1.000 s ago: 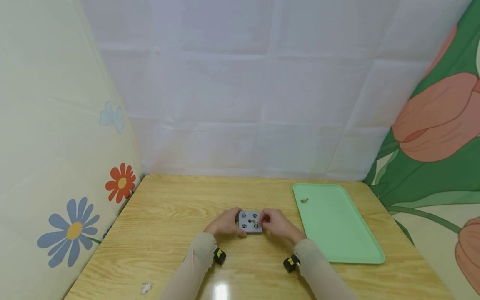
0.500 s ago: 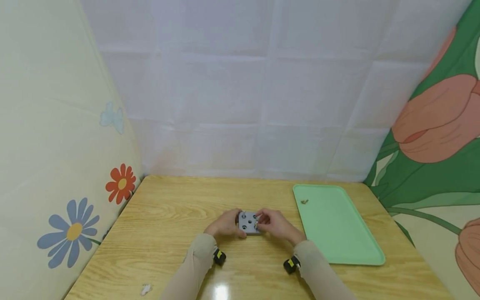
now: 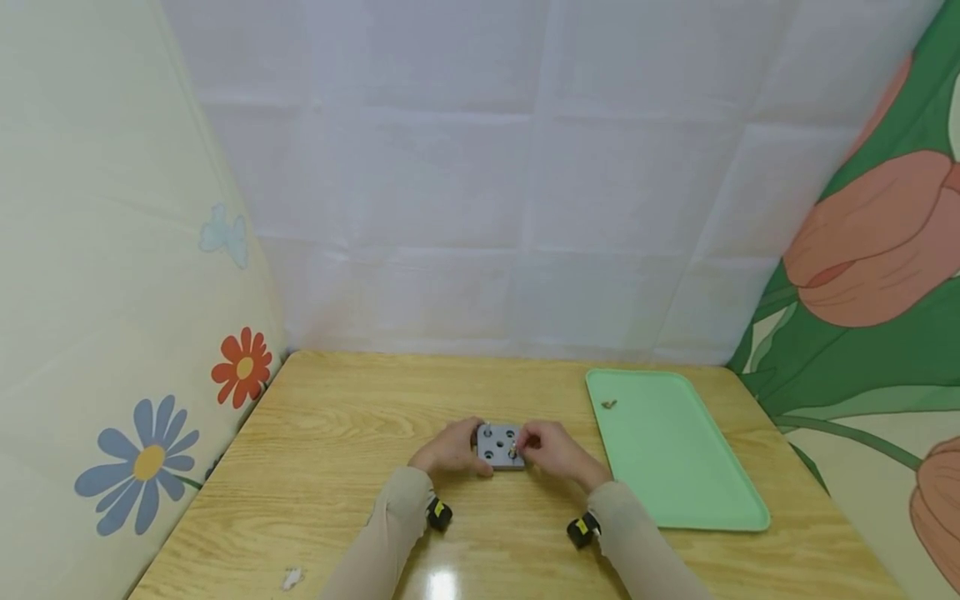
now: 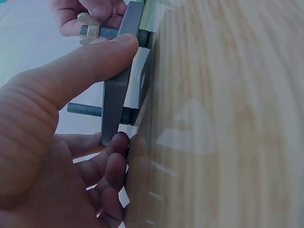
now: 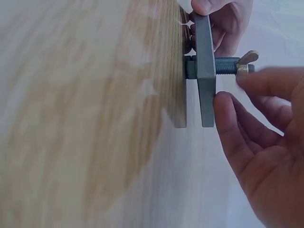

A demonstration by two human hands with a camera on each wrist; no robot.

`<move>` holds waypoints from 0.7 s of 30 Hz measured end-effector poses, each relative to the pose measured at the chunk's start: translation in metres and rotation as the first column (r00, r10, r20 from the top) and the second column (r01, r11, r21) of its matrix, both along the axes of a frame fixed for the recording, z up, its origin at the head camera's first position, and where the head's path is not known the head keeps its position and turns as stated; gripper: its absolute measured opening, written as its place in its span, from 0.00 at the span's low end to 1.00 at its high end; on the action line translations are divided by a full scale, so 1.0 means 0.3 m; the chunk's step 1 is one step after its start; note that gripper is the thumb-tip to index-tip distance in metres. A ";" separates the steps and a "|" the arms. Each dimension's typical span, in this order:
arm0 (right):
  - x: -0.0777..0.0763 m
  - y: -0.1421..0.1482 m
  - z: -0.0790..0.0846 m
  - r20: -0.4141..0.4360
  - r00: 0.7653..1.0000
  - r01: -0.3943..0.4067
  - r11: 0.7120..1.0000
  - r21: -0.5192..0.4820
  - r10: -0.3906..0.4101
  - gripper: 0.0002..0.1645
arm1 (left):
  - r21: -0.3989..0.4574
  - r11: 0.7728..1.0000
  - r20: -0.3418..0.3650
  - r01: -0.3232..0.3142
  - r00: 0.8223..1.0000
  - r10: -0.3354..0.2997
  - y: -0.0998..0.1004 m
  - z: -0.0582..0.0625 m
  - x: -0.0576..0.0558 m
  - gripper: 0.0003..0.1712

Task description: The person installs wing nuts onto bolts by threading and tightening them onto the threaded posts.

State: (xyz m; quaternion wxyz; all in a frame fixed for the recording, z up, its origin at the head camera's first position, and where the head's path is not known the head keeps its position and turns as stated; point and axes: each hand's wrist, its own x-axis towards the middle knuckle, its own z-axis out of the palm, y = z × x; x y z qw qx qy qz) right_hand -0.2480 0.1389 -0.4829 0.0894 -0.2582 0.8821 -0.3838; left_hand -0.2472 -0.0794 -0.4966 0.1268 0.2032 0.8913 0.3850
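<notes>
A grey plate (image 3: 500, 458) with several holes sits just above the wooden table, its bolt heads underneath. My left hand (image 3: 452, 448) grips its left side, thumb (image 4: 109, 54) along the near edge and fingers behind. One bare threaded bolt (image 4: 84, 109) sticks up at the far left corner. On the bolt at the near right corner sits a brass-coloured wing nut (image 5: 247, 59), close to the thread's free end. My right hand (image 3: 557, 452) has its curled fingers at this nut, one blurred fingertip against its side, another near the plate's face.
A light green tray (image 3: 682, 492) lies to the right, with small brass-coloured pieces (image 3: 608, 404) near its far left corner. A small white scrap (image 3: 292, 577) shows at the table's near left. Printed cloth stands along both sides, white cloth behind.
My right fingers closed over the wing nut half a second ago and have since drawn back slightly rightward, leaving more of it showing. My left hand and the plate stay in place.
</notes>
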 end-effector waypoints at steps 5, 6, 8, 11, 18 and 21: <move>0.005 0.001 0.001 0.046 0.999 0.008 1.000 -0.023 -0.007 0.07 | -0.002 1.000 0.005 -0.004 1.000 0.004 -0.001 -0.004 0.003 0.40; 0.005 0.001 0.001 0.047 0.999 0.007 1.000 -0.024 -0.006 0.09 | 0.000 1.000 0.005 -0.005 1.000 0.005 -0.001 -0.004 0.004 0.40; 0.004 0.002 0.000 0.034 0.999 -0.003 1.000 -0.025 0.004 0.14 | 0.001 1.000 0.001 -0.004 1.000 0.004 -0.001 -0.005 0.004 0.40; 0.002 0.003 0.000 0.023 1.000 -0.012 1.000 -0.027 0.013 0.17 | 0.001 1.000 -0.004 -0.006 1.000 0.006 0.000 -0.003 0.002 0.40; 0.001 0.000 -0.005 -0.024 1.000 -0.015 1.000 -0.019 0.014 0.06 | 0.019 1.000 0.023 -0.012 1.000 0.012 0.000 0.006 0.006 0.41; 0.002 -0.001 -0.003 -0.029 1.000 -0.012 1.000 -0.021 0.011 0.08 | 0.031 0.999 0.015 -0.009 1.000 0.008 -0.001 0.008 0.008 0.40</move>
